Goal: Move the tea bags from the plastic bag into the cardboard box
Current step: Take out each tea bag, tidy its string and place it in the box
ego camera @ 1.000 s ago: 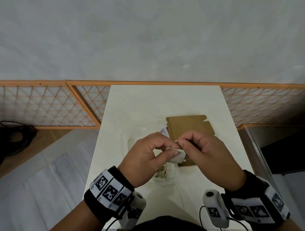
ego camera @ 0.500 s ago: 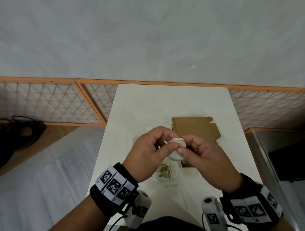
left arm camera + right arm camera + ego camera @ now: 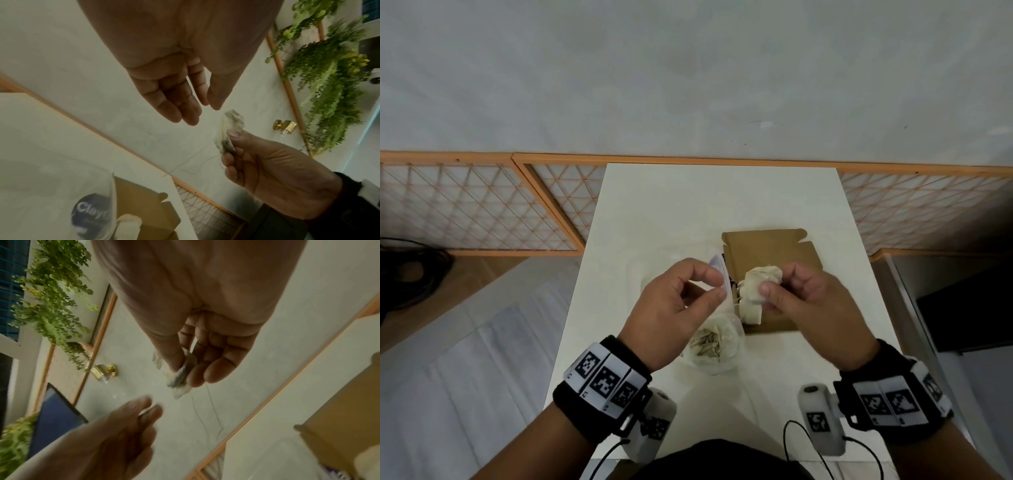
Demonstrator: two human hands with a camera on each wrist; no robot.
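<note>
My right hand (image 3: 774, 284) pinches a pale tea bag (image 3: 758, 279) between thumb and fingers, held above the open brown cardboard box (image 3: 770, 246). The right wrist view shows the same tea bag (image 3: 180, 381) with its thread hanging down. Another tea bag (image 3: 751, 313) lies in the box. The clear plastic bag (image 3: 714, 346), with tea bags inside and a blue label at its top, sits left of the box. My left hand (image 3: 717, 284) hovers over the bag with loosely curled fingers, and in the left wrist view the left hand (image 3: 200, 110) holds nothing.
The box and the bag sit on a narrow white table (image 3: 688, 205) that ends at a grey wall. Orange lattice panels (image 3: 482, 212) flank it. Black cables (image 3: 414, 270) lie on the floor at left, and a dark cabinet (image 3: 969, 315) stands at right.
The hands, which held the tea bag together over the plastic bag, have parted. The right hand carried it right, over the box. The left hand let go.
</note>
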